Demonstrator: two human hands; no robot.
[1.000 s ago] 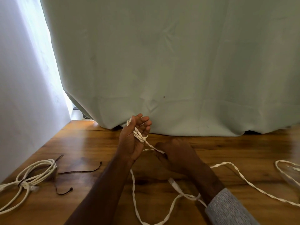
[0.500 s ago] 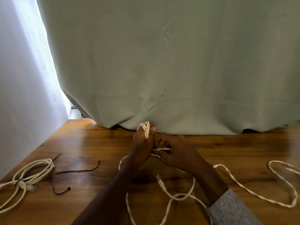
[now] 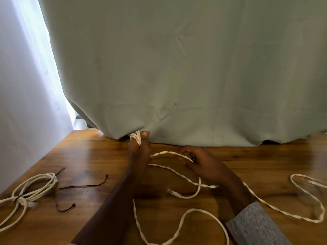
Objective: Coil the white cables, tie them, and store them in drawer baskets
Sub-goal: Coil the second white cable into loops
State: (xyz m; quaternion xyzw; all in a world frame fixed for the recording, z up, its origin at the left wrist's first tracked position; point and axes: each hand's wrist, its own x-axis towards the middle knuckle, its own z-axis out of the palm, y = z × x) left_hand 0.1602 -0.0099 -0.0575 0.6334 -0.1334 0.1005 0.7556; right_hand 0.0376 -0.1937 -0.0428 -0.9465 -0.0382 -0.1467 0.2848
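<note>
A long white twisted cable (image 3: 185,181) sprawls in loops over the wooden table (image 3: 92,156). My left hand (image 3: 138,151) is raised near the curtain hem and closed around a small bundle of cable turns that pokes out above its fingers. To its right, my right hand (image 3: 201,163) pinches a strand of the same cable, which arcs across to the left hand. The cable's plug end (image 3: 174,193) lies on the table below my right hand. A second white cable (image 3: 33,188), coiled and tied, rests at the left edge.
A pale green curtain (image 3: 177,68) hangs down to the table's back edge. Two thin dark cords (image 3: 85,185) lie beside the coiled cable. More of the loose cable loops at the far right (image 3: 307,197). A white wall borders the left.
My right hand has drawn away to the right, pulling out a strand from the left hand's bundle. The left hand has closed on the turns, and the loose cable has shifted on the table.
</note>
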